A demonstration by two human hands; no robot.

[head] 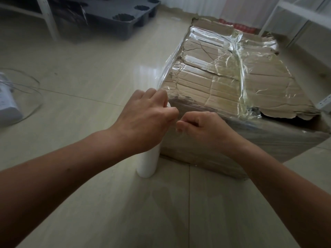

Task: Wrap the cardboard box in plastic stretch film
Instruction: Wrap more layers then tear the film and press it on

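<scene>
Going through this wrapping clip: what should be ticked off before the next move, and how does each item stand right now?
1. Roll stands upright on the floor beside the box corner: ok.
2. Film lies over the box top: ok on the left and middle; right edge cannot tell.
3. Right hand pinches film at the near corner: ok.
4. Left hand, fingers curled above the roll, has a grip: cannot tell.
5. Film between roll and box is cut: cannot tell.

Bare forearms [71,158] end in a bare left hand [143,120] and right hand [202,129].
</scene>
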